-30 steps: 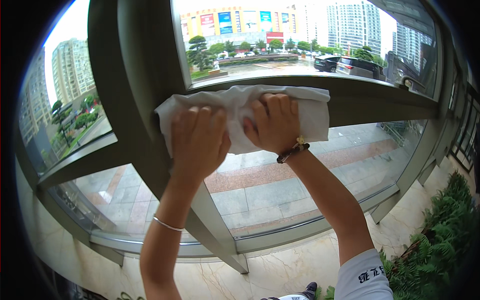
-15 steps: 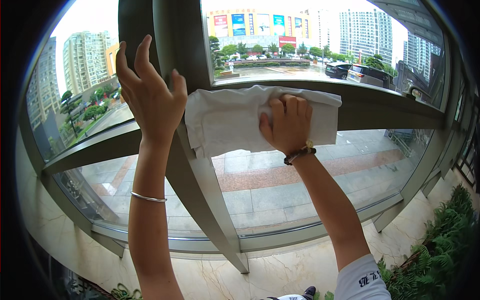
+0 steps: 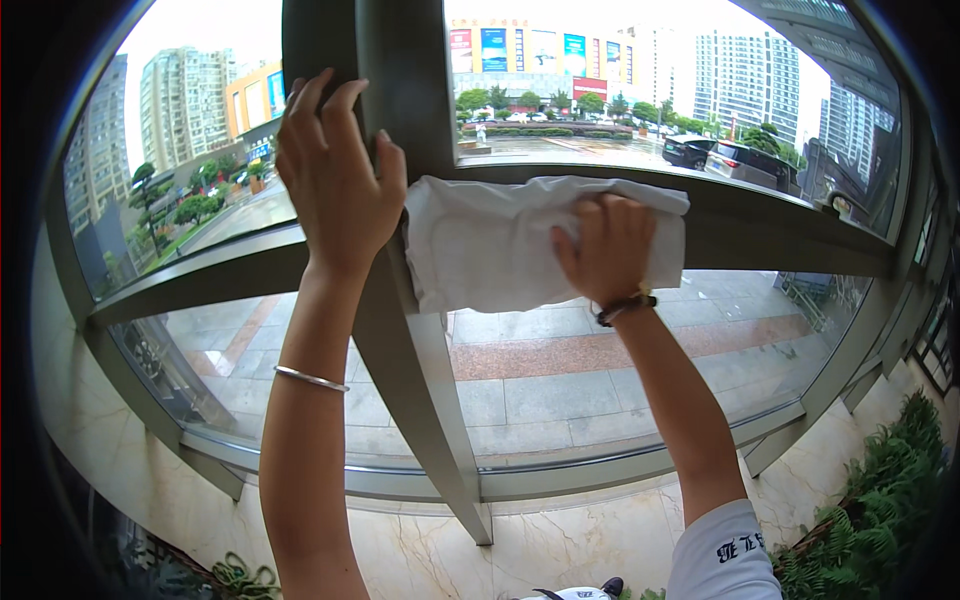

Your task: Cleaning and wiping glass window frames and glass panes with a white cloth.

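Note:
My left hand (image 3: 332, 180) is raised on the dark vertical window post (image 3: 405, 70), its fingers apart and bent, with nothing held; a silver bangle circles that forearm. My right hand (image 3: 606, 250) presses a folded white cloth (image 3: 490, 245) against the dark horizontal bar (image 3: 770, 235), its fingers curled on the fabric. A dark beaded bracelet is on the right wrist. The cloth's left end reaches the post beside my left hand.
Glass panes surround the frame, showing paving (image 3: 560, 390), buildings and parked cars (image 3: 750, 168) outside. Below are a pale marble floor (image 3: 560, 550), my shoe (image 3: 610, 590), and green plants (image 3: 870, 500) at the lower right.
My left hand has left the cloth and risen to the post. My right hand and the cloth have shifted right in the picture, as has the window frame.

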{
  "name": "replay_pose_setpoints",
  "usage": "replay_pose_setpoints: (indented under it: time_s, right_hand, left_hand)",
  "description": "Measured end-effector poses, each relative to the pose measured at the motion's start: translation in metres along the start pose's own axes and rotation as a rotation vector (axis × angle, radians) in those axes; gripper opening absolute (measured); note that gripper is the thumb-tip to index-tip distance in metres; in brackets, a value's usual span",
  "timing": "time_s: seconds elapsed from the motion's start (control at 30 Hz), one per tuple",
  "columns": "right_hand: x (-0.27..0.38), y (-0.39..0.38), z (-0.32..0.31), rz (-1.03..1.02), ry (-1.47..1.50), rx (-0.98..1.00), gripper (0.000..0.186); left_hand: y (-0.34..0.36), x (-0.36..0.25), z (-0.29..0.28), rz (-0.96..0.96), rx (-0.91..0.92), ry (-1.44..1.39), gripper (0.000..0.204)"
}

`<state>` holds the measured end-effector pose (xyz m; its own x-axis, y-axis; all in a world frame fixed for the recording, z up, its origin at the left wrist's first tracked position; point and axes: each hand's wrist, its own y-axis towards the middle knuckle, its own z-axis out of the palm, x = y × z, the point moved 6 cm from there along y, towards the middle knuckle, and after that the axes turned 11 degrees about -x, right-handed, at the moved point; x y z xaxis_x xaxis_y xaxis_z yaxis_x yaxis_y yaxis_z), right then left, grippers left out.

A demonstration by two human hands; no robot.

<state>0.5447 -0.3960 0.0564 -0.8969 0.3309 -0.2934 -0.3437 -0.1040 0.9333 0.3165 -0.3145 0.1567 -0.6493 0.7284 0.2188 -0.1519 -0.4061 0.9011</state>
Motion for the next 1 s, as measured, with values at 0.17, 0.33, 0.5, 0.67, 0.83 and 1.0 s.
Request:
replay_pose_setpoints:
  time_s: [0.17, 0.33, 0.5, 0.67, 0.83, 1.0]
  right_hand:
    - [-0.011, 0.001, -0.006, 0.000, 0.003, 0.005, 0.027]
    - [-0.023, -0.001, -0.007, 0.011, -0.052, -0.003, 0.022]
    - [-0.021, -0.008, 0.000, 0.030, -0.045, -0.038, 0.023]
    - [-0.024, -0.009, 0.001, 0.064, 0.057, 0.011, 0.022]
    - [0.013, 0.017, -0.022, 0.116, 0.274, -0.053, 0.010]
    - [0.118, 0.073, 0.009, 0.328, 0.681, -0.038, 0.025]
  left_hand:
    - [-0.008, 0.002, -0.007, -0.046, 0.008, -0.008, 0.044]
    - [-0.052, -0.062, 0.008, 0.201, 0.461, 0.079, 0.050]
    - [-0.163, -0.115, -0.008, -0.037, 0.578, -0.212, 0.041]
    - [-0.165, -0.115, -0.034, -0.576, 0.674, -0.694, 0.018]
    - [-0.076, -0.035, -0.080, -0.391, 0.149, -0.513, 0.015]
    - [-0.043, 0.070, -0.099, -0.378, 0.173, 0.049, 0.027]
